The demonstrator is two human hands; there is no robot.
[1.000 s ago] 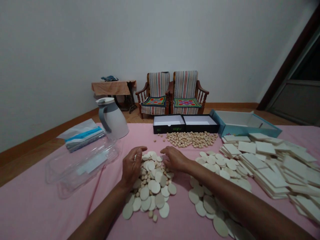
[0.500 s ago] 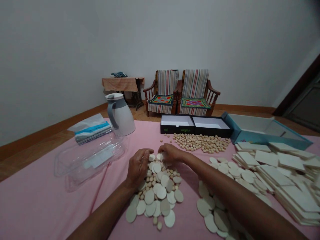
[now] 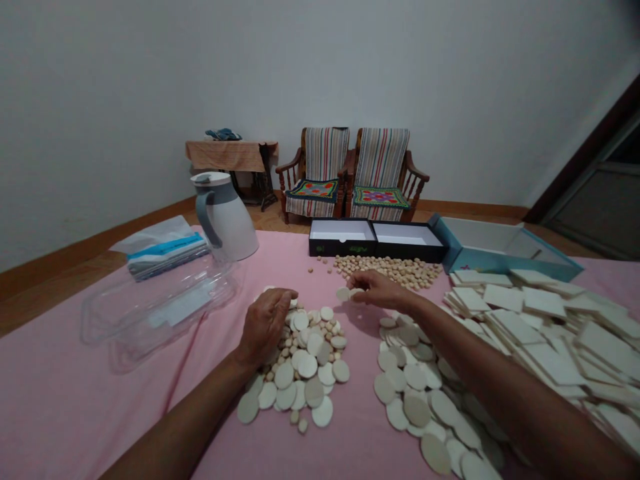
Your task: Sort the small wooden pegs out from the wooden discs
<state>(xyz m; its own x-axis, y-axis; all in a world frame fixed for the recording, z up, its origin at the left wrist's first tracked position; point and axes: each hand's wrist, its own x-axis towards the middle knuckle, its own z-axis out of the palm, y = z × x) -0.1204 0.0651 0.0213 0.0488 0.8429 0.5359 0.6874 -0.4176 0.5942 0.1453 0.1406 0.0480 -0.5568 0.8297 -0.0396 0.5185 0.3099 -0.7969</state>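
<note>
My right hand [image 3: 375, 289] is raised over the cloth and pinches a couple of pale round wooden discs [image 3: 343, 294] by their edges. Beneath my left hand [image 3: 266, 323], which lies cupped along the left side of a mixed pile, the fingers are partly hidden. That pile holds flat wooden discs [image 3: 307, 365] on top and small wooden beads [image 3: 287, 345] among them. Nearer my right forearm lies a second heap of wooden discs [image 3: 415, 377], apart from the mixed one.
Small wooden pieces [image 3: 395, 270] lie before a black two-part box [image 3: 345, 248]. Square wooden tiles [image 3: 545, 304] are heaped right, by a blue box [image 3: 505, 260]. Left are a white jug [image 3: 233, 227], a tissue pack [image 3: 167, 252] and clear plastic trays [image 3: 165, 313] on pink cloth [image 3: 200, 413].
My right hand has moved right, away from the mixed pile, with discs in its fingers. My left hand remains at the pile's left side. The view has shifted slightly.
</note>
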